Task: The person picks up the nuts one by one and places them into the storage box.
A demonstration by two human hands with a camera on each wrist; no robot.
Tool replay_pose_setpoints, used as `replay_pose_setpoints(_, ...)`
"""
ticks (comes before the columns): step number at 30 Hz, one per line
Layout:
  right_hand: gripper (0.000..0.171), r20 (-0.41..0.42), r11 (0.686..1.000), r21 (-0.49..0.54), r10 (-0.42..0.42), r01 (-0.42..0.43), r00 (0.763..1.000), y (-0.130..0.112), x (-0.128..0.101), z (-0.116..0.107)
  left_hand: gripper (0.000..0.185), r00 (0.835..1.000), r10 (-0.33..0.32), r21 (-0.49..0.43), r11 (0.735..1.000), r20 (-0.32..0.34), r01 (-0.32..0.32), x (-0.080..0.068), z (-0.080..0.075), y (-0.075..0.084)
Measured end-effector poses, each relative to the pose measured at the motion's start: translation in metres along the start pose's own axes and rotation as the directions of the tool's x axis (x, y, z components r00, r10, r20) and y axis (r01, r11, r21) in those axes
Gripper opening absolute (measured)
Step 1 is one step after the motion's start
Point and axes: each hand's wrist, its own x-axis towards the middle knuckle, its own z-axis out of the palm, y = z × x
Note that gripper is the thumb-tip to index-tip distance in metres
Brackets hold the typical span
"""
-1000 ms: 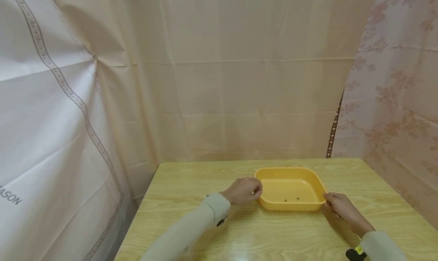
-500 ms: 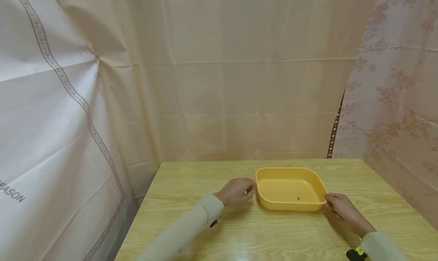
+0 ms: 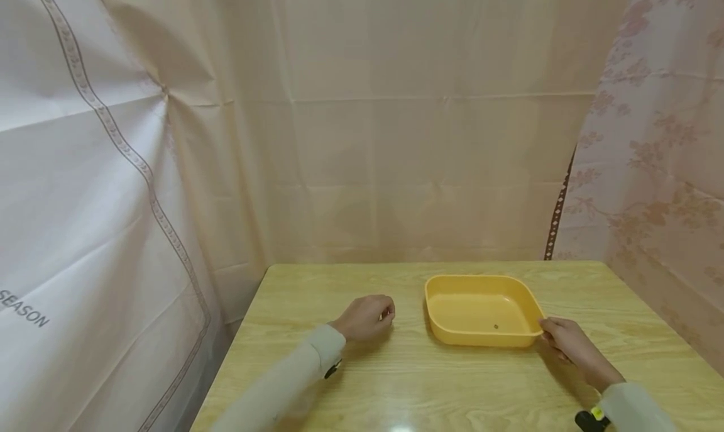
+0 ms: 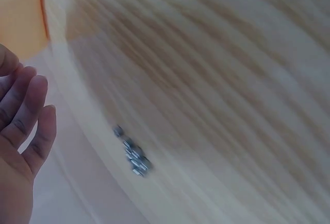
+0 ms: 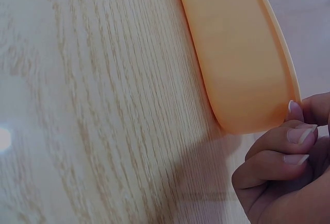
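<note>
A: Where is your right hand (image 3: 568,344)?

B: It sits at the near right corner of the yellow tray (image 3: 452,339). Your fingers (image 5: 281,154) are curled against that corner and your thumb touches the rim, so you are holding the tray there. The tray stands flat on the wooden table (image 3: 351,382), a little right of the middle.

A: And your left hand (image 3: 366,317)?

B: It rests on the table, to the left of the tray and apart from it. From the head view your fingers look curled in, with something small and pale at the fingertips; I cannot tell whether you pinch it. The left wrist view is blurred and shows your fingers (image 4: 28,116) fairly straight, so the grip of this hand stays unclear.

A: Anything in the tray?

B: One small dark piece (image 3: 496,326) lies on the tray floor, near the front wall.

A: Anything else close by?

B: The left wrist view shows a little cluster of small grey pieces (image 4: 133,154) on the table. Pale curtains (image 3: 396,136) hang behind the table and on both sides.
</note>
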Motion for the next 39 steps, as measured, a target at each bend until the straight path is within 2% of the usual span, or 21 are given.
replay_pose_setpoints(13, 0.042, -0.012, 1.0, -0.002, -0.008, 0.008, 1.0, -0.002, -0.001, -0.001, 0.008, 0.99, -0.14, -0.048, 0.989, 0.022, 0.141, -0.04, -0.016, -0.026)
replay_pose_setpoints(20, 0.042, -0.012, 1.0, 0.007, -0.012, 0.012, 1.0, -0.002, 0.0, -0.001, 0.006, 0.98, -0.188, -0.059, 0.98, 0.057, 0.191, -0.056, -0.02, -0.038)
replay_pose_setpoints(27, 0.042, -0.009, 1.0, 0.003, -0.011, 0.011, 1.0, -0.002, -0.001, 0.001, 0.008, 0.978, -0.199, -0.053, 0.978, 0.061, 0.202, -0.068, -0.018, -0.046)
replay_pose_setpoints(35, 0.041, -0.009, 0.999, 0.029, -0.024, 0.024, 1.0, -0.003, 0.0, 0.0, 0.009, 0.968, -0.239, -0.032, 0.97, 0.077, 0.243, -0.073, -0.016, -0.052)
replay_pose_setpoints(39, 0.04, -0.007, 1.0, 0.031, -0.004, 0.004, 1.0, -0.003, 0.0, 0.001, 0.009, 0.968, -0.237, -0.047, 0.969, 0.079, 0.241, -0.076, -0.017, -0.052)
